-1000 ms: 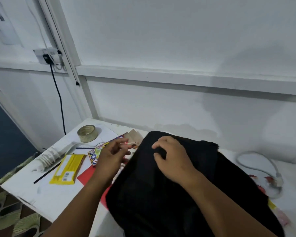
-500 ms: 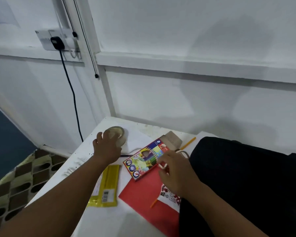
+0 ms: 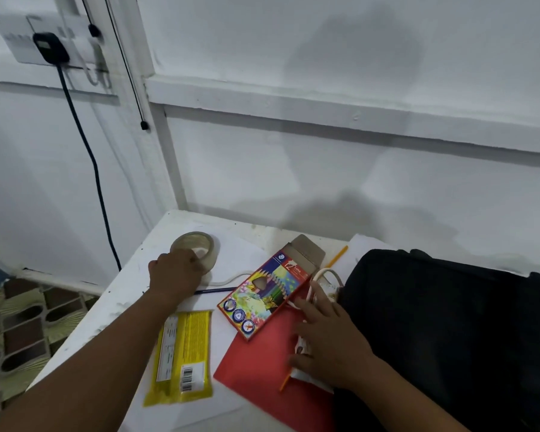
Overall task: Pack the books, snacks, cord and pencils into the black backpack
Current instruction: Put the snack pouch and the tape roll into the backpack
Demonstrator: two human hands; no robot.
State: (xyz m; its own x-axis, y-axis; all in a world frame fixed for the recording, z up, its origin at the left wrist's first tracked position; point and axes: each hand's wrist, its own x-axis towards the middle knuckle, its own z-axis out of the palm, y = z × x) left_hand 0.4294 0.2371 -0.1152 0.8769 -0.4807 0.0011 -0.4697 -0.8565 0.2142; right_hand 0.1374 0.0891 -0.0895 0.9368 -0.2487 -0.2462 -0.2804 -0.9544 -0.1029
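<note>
Lying by black backpack (image 3: 449, 332): pencil box (image 3: 264, 294), yellow snack (image 3: 181, 353), red book (image 3: 262, 369), left hand (image 3: 175, 275) fingers curled on tape roll (image 3: 197, 247), right hand (image 3: 328, 341) loosely spread, touching white cord (image 3: 320, 275).

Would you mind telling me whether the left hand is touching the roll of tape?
Touching. In the head view the left hand lies against the near side of the roll of tape, its fingers overlapping the rim with no gap.
</note>
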